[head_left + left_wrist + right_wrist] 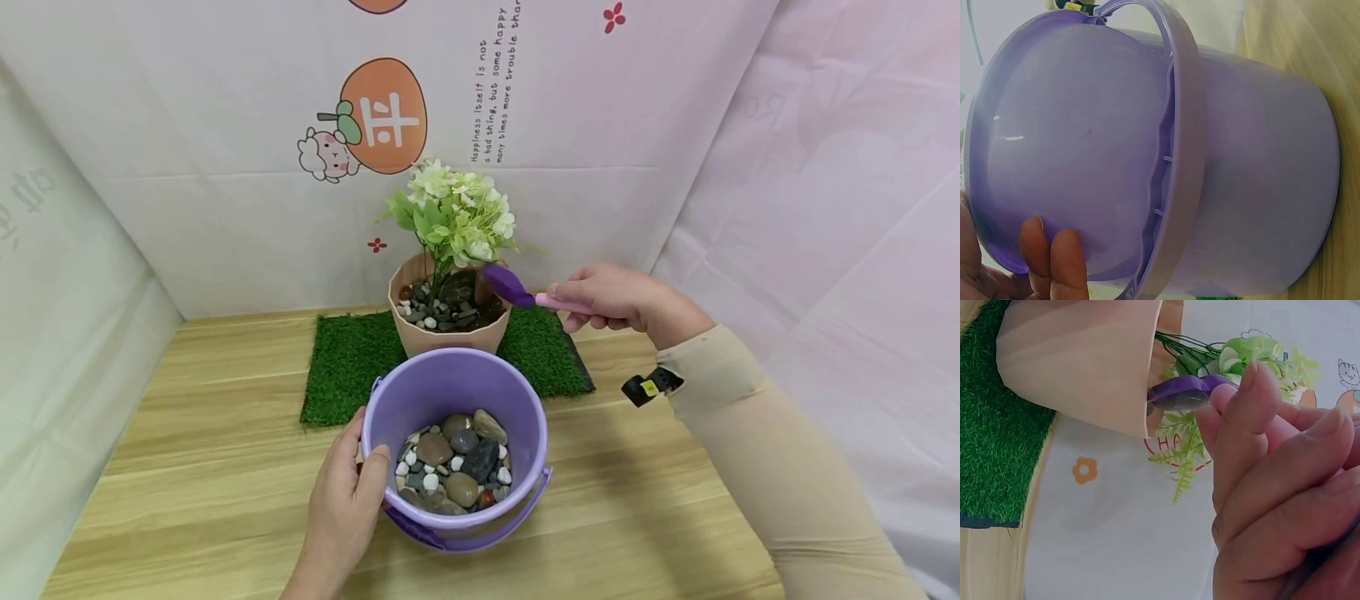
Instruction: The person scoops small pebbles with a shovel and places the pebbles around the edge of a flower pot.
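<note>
My right hand (611,298) grips the pink handle of a small purple shovel (506,285). The shovel's blade is tilted over the right rim of a peach flowerpot (450,340), and its tip overlaps the pot's inside. In the right wrist view the purple blade (1179,390) reaches past the pot's edge. Pebbles lie in the pot around the stems of an artificial plant (461,212) with pale flowers. My left hand (345,492) holds the left rim of a purple bucket (453,367), thumb on the rim. Wet stones (461,490) and white pebbles cover the bucket's bottom.
The pot stands on a green turf mat (341,367) on a wooden table (225,467). The bucket's handle (1188,150) hangs down on the near side. Behind, a printed white cloth (570,108) forms a wall, with cloth at both sides too.
</note>
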### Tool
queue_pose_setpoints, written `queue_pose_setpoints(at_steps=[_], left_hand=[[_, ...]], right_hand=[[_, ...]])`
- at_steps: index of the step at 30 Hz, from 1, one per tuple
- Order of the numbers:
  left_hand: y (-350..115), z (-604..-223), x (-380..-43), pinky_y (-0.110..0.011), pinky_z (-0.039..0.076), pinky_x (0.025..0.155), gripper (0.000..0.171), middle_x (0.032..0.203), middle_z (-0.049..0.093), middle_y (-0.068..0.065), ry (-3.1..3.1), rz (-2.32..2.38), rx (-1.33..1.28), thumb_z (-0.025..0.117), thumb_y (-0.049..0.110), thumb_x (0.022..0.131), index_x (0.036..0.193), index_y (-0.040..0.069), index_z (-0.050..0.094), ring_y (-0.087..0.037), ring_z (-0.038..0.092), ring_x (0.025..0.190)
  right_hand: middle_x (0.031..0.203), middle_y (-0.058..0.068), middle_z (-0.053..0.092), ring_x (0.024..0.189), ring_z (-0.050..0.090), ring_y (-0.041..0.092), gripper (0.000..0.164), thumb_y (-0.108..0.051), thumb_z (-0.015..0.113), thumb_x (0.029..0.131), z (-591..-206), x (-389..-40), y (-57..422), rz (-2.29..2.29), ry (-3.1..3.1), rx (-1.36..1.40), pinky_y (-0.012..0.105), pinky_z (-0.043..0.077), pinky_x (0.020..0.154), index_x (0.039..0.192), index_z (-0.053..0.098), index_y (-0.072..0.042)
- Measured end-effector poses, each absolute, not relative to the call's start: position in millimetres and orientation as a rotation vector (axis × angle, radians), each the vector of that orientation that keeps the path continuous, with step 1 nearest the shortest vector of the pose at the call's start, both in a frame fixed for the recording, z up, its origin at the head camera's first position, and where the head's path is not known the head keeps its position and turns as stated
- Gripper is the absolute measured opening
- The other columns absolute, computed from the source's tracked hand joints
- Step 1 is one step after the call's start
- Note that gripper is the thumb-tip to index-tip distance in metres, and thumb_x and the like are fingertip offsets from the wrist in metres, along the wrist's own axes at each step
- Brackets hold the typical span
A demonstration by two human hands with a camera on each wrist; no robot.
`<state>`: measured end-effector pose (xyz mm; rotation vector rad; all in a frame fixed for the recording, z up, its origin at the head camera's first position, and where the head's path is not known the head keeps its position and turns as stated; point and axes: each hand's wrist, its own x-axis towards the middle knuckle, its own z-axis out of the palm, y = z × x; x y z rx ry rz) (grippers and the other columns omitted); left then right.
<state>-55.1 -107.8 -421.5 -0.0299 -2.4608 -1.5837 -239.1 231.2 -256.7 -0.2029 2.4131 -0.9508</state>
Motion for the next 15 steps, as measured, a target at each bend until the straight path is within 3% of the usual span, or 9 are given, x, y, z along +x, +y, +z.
queue_pose_setpoints(at_steps=[7,15], left_hand=[[-107.9,-421.9,-55.8,-0.044,0.047,0.113,0.055,0.165,0.039,-0.019,-2.45,-1.594,-0.038,0.051,0.017,0.107,0.157,-0.001,0.041,-0.037,0.045,0.147],[-108.2,-421.5,-55.5,-0.046,0.042,0.118,0.054,0.165,0.039,-0.018,-2.458,-1.582,-0.029,0.051,0.018,0.107,0.158,0.0,0.041,-0.037,0.043,0.149]], right_hand=[[0.082,-0.001,0.076,0.05,0.043,0.005,0.053,-0.045,0.049,0.108,-250.1,-239.3,230.3,-0.924,2.396,-0.203,0.02,0.031,0.041,0.14,0.059,-0.003],[0.081,-0.002,0.076,0.049,0.043,0.005,0.054,-0.044,0.048,0.109,-250.8,-240.3,230.5,-0.927,2.387,-0.205,0.02,0.032,0.04,0.141,0.058,-0.003]])
